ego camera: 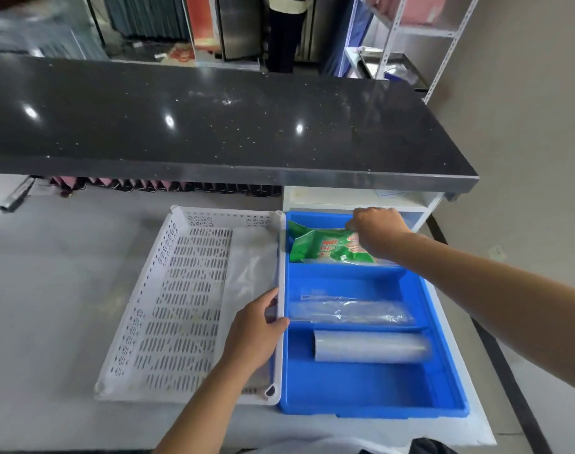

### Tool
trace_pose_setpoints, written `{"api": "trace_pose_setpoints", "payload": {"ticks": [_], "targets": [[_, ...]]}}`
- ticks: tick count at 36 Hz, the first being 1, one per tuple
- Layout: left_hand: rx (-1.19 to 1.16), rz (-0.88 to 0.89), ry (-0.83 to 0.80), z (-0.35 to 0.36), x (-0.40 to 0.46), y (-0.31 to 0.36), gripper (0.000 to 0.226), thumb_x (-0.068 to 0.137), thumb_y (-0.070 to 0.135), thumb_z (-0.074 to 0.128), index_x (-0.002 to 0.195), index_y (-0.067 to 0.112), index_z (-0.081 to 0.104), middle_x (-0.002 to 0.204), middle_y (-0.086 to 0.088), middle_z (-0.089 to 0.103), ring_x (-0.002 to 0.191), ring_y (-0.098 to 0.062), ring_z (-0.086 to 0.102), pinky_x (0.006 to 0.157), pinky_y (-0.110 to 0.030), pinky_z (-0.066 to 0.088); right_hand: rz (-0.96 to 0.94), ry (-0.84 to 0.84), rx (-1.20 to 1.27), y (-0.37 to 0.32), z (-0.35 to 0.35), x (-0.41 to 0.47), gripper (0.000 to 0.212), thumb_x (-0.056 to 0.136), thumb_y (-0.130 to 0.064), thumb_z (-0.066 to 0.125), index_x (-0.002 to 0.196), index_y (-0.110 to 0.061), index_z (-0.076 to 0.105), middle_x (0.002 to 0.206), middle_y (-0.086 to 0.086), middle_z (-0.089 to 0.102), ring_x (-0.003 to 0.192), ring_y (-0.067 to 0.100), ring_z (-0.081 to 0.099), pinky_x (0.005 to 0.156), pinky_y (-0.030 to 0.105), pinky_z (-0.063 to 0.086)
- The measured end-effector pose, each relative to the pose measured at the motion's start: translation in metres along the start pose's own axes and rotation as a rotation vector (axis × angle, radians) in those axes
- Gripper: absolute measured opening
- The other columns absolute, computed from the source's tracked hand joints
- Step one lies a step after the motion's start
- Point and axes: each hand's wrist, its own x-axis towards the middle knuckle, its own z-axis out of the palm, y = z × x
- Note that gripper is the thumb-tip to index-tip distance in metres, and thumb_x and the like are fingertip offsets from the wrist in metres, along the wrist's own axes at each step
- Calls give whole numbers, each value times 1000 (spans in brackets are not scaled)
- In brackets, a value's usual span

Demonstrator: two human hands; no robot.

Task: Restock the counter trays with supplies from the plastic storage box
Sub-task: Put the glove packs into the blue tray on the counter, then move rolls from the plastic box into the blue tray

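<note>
A blue divided tray sits on the white counter, right of a white perforated tray. In the blue tray's far compartment lies a green printed packet, and my right hand pinches its top right corner. The middle compartment holds a clear plastic-wrapped bundle. A roll of clear film lies in the near compartment. My left hand grips the white tray's right rim, where the two trays meet. A clear plastic bag lies along the white tray's right side. No storage box is visible.
A raised black stone countertop overhangs the back of the work surface. Dark bottles line up under it. A person stands beyond the counter. Metal shelving stands at the back right. The counter's right edge drops to the floor.
</note>
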Motion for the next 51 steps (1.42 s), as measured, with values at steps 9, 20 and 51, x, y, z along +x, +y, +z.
{"api": "trace_pose_setpoints", "payload": {"ticks": [9,20,51], "targets": [[58,-69,81,7,-6,12,55,92,16,64,141,37,50,128,14,63,101,-3,64,83,-22,55,10,16,42,1,-3,2,65,89,-12,56,149,-20,31,148,9,46,134,33,43,104,51,37],[103,-186,194,18,-14,22,55,94,20,65,145,34,47,136,11,61,113,-10,62,81,-13,43,16,-78,324,-16,73,-15,74,91,-72,22,154,-42,-4,166,-4,-11,149,29,-23,109,74,3],[-156,-323,733,-31,-297,-112,45,91,40,65,132,51,52,136,28,53,128,-7,51,106,-35,45,-576,-88,968,-253,-43,-231,42,90,-40,65,130,-28,60,131,-10,63,119,12,58,100,32,46]]}}
